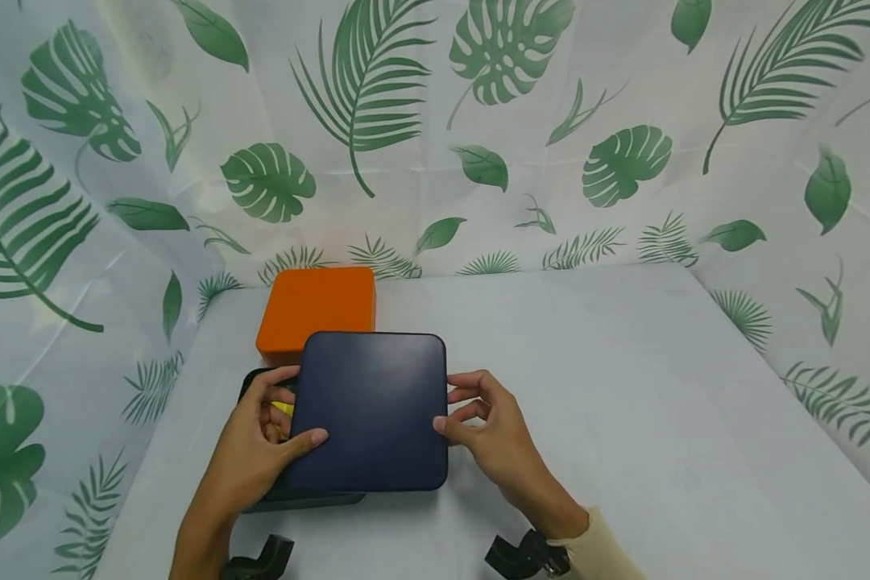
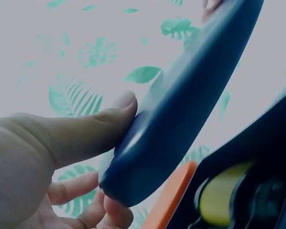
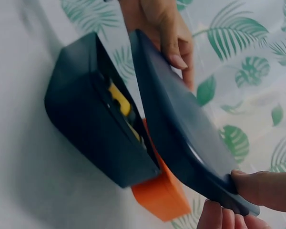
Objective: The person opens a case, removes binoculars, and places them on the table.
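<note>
Both hands hold a dark navy lid [image 1: 370, 411], square with rounded corners, raised above a dark box [image 3: 93, 114]. My left hand [image 1: 250, 447] pinches its left edge, thumb on top and fingers beneath. At the right edge, my right hand [image 1: 493, 435] pinches it the same way. The box sits on the table below and to the left, largely covered by the lid in the head view. Inside the box, yellow items [image 2: 221, 195] show among black parts; their kind is unclear.
An orange box [image 1: 319, 310] stands behind the dark box on the white table [image 1: 587, 387]. Leaf-patterned sheeting [image 1: 406, 121] hangs at the back and both sides. Each wrist wears a black camera mount [image 1: 525, 554].
</note>
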A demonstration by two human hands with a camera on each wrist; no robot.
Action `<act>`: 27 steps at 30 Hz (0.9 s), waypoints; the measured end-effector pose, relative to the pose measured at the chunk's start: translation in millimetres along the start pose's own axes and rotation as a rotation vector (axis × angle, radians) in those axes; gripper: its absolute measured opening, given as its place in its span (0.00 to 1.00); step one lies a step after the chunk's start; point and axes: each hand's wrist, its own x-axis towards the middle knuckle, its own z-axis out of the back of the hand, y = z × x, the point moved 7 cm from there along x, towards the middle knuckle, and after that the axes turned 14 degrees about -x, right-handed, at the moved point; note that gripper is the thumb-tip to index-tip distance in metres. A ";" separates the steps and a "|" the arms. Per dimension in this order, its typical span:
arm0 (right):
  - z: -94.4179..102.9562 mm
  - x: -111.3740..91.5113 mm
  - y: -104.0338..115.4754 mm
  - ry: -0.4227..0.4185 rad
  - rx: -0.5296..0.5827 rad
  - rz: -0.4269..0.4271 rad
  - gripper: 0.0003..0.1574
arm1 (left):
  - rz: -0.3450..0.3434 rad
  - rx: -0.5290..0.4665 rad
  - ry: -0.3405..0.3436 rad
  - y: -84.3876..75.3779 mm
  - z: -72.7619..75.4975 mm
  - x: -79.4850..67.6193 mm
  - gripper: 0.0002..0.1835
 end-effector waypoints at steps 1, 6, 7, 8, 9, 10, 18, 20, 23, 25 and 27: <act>3.9 -0.9 -1.4 -0.007 -0.005 -0.006 0.36 | -0.006 0.003 0.002 -1.9 -4.3 0.8 0.48; 23.2 -5.6 -8.8 -0.039 -0.010 -0.025 0.37 | -0.038 -0.004 0.018 -9.5 -25.6 5.4 0.47; 26.8 -6.5 -10.1 -0.045 -0.007 -0.025 0.36 | -0.037 -0.010 0.023 -10.0 -29.8 6.4 0.47; 30.4 -7.3 -11.2 -0.051 -0.004 -0.024 0.36 | -0.036 -0.016 0.027 -10.3 -33.7 7.2 0.47; 33.6 -8.1 -12.5 -0.056 -0.001 -0.021 0.36 | -0.035 -0.020 0.030 -10.6 -37.4 8.0 0.48; 36.6 -8.8 -13.4 -0.060 0.000 -0.018 0.36 | -0.033 -0.022 0.031 -10.5 -40.9 8.7 0.48; 57.6 -14.8 -22.4 -0.103 -0.012 -0.011 0.36 | 0.006 0.020 0.030 -8.5 -65.9 12.0 0.50; 62.6 -16.1 -25.0 -0.115 -0.025 -0.015 0.36 | 0.013 0.027 0.025 -8.5 -71.7 12.2 0.50; 69.2 -17.6 -28.7 -0.131 -0.046 -0.019 0.36 | 0.011 0.030 0.012 -9.1 -80.0 12.5 0.49; 73.3 -18.4 -31.2 -0.139 -0.066 -0.020 0.36 | 0.013 0.033 -0.001 -9.2 -85.6 12.5 0.49; 77.6 -19.1 -33.4 -0.150 -0.081 -0.017 0.36 | 0.018 0.036 -0.011 -9.2 -91.4 12.2 0.48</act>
